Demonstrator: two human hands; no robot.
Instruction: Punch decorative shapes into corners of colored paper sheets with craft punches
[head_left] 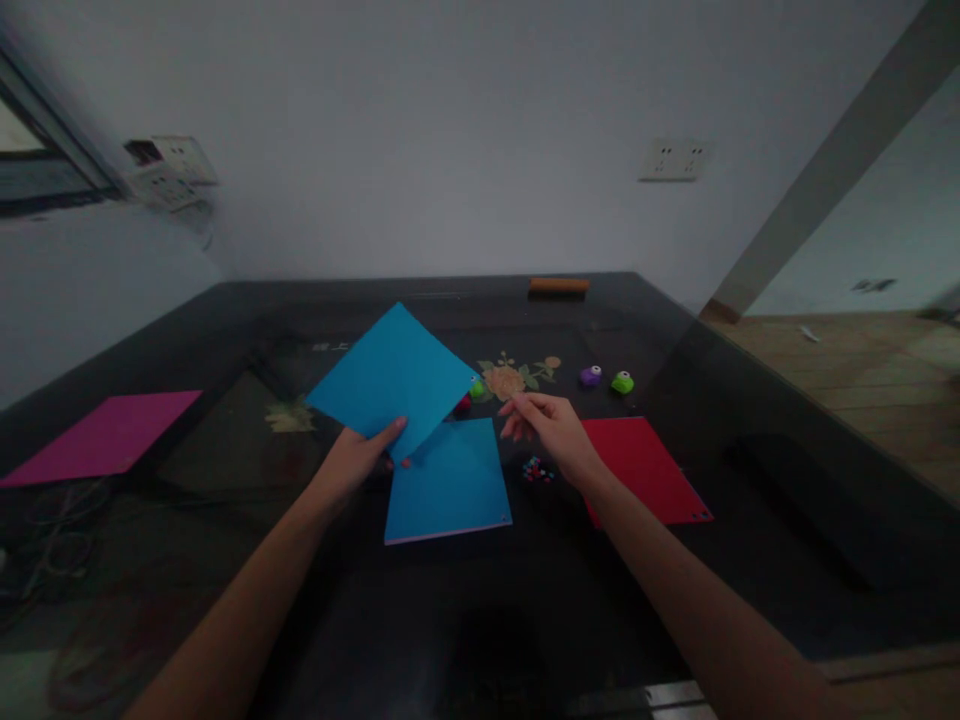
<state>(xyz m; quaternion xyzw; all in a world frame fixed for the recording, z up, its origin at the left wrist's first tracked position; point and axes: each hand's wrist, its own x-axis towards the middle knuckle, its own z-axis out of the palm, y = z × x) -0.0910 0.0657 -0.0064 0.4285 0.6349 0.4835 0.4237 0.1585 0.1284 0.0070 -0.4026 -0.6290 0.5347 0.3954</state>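
Note:
My left hand (364, 452) holds a blue sheet of paper (397, 375) by its lower corner, tilted up off the table with the thumb on its face. Under it lies a stack of blue paper (450, 490), with a small mark or hole near its lower right corner. My right hand (547, 425) hovers to the right of the sheet, thumb and forefinger brought together; whatever they may pinch is too small to make out. Just below it is a little pile of coloured paper bits (538, 470). A small green figure (477, 387) and a red one (463, 404) show partly behind the sheet's right corner.
Red paper (645, 470) with small holes at one corner lies right, partly behind my forearm. Purple (591, 376) and green (622, 382) eyed figures stand beyond it. Magenta paper (112, 435) is at the left, a brown roll (559, 286) at the back of the dark table (337, 620).

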